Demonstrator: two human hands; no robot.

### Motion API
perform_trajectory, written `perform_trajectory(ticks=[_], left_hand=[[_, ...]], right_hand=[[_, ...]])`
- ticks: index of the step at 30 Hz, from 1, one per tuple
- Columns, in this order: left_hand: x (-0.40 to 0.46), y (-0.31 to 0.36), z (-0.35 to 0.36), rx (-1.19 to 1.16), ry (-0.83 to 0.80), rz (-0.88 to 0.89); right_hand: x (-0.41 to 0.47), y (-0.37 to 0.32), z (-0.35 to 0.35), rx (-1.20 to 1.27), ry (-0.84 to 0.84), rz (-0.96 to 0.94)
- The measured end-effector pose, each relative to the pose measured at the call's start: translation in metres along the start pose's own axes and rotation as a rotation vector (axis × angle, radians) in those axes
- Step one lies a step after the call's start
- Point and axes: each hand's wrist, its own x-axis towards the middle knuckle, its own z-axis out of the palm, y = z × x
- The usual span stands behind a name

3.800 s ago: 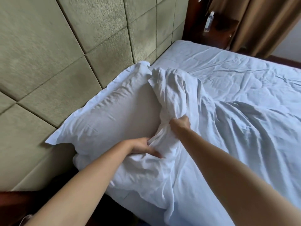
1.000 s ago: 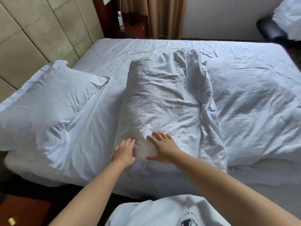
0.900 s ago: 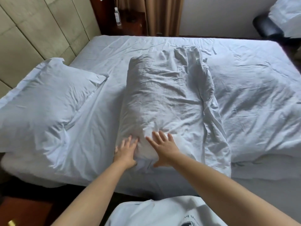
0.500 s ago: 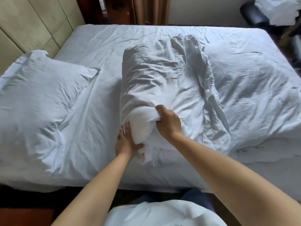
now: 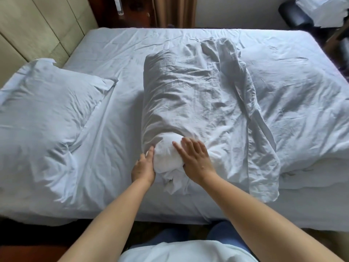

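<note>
A pillow in a crumpled grey-white pillowcase (image 5: 181,95) lies lengthwise in the middle of the bed. Its bare white end (image 5: 167,154) sticks out of the case's open mouth at the near side. My left hand (image 5: 144,166) presses against the left side of that end, fingers straight. On the right side of the end my right hand (image 5: 194,157) lies flat with fingers spread. Loose case fabric (image 5: 174,183) bunches below the pillow end.
A second cased pillow (image 5: 47,103) lies at the left against the padded headboard (image 5: 34,25). A rumpled white duvet (image 5: 302,103) covers the bed's right half. A dark chair with white linen (image 5: 302,14) stands at the far right, and a bottle (image 5: 118,5) on a far nightstand.
Half a second ago my right hand gripped the case edge over the pillow end; now it lies flat and open. More of the pillow's white end shows.
</note>
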Motion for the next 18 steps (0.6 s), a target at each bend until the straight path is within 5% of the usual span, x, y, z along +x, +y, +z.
perform_trajectory(ticks=[4,11,18], left_hand=[[-0.004,0.009,0.001,0.007,-0.013,0.006],[-0.01,0.021,0.0,0.071,0.027,0.079],[0.012,0.04,0.03,0.192,-0.164,0.175]], right_hand=[[-0.018,0.013,0.01,-0.115,0.084,-0.367],[-0.019,0.043,0.005,-0.086,-0.331,0.166],[-0.016,0.036,0.024,-0.084,-0.63,0.282]])
